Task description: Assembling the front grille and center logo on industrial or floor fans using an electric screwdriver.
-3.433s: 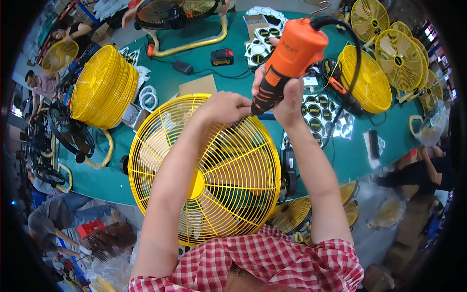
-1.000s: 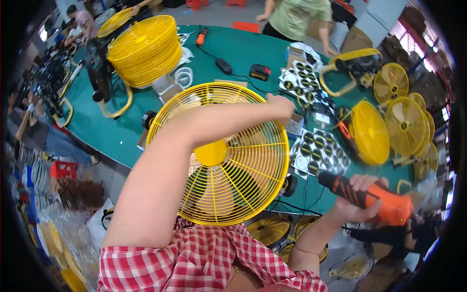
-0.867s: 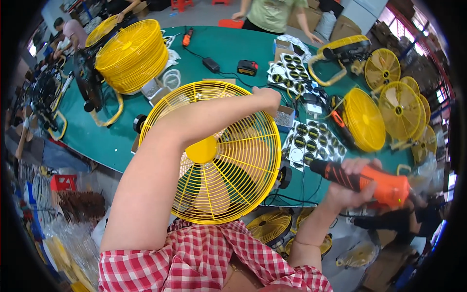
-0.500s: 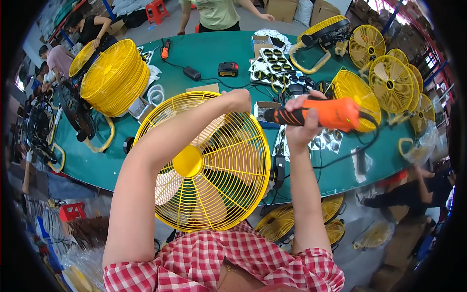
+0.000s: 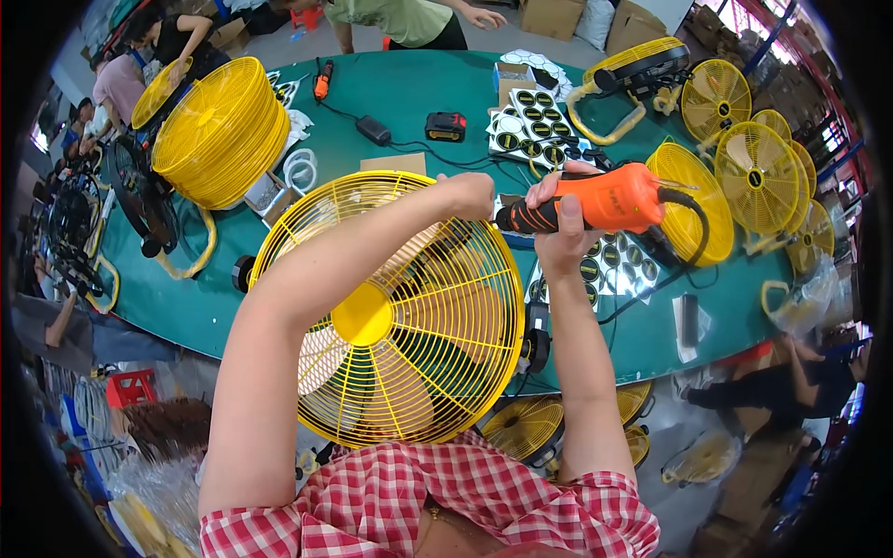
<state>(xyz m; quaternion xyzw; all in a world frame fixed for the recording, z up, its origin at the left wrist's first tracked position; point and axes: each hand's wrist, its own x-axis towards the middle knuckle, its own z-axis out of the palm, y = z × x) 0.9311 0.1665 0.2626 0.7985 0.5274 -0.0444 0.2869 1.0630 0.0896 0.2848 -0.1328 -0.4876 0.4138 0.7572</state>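
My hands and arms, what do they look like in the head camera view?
Your left hand and right hand are bare, with no gloves or watch showing. Both forearms are uncovered; the sleeves are short, loose and red-and-white checked.

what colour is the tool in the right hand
Orange and black; the tool shows best in the head view.

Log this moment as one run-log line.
left hand: at far rim of yellow fan, grip hidden | right hand: holding orange-black power tool, tip beside left hand | green table: battery, sticker sheets
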